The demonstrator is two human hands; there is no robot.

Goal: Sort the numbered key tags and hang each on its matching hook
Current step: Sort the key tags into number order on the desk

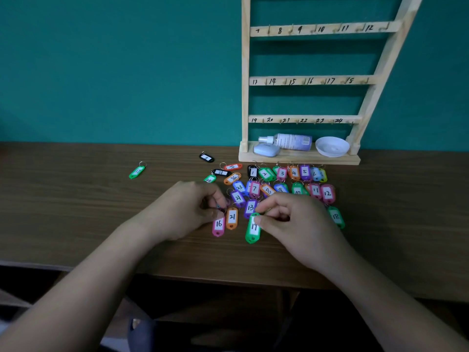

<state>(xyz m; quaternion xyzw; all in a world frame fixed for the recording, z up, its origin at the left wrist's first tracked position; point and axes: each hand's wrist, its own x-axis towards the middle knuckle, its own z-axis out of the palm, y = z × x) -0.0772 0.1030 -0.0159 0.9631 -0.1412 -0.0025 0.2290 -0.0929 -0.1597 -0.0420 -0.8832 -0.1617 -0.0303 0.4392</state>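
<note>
Green key tag (pixel 253 228): your right hand (pixel 291 219) pinches its top end; your left hand (pixel 185 209) curls over pink tag 16 (pixel 218 226) on the table (pixel 76 212); its grip cannot be told.

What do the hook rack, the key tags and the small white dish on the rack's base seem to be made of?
Hook rack: pale unpainted wood, matt, judging by its bare light colour and square-cut slats.
Key tags: probably glossy coloured plastic, with white paper labels and thin metal rings.
White dish: smooth plastic or ceramic; the picture leaves this open.
</note>
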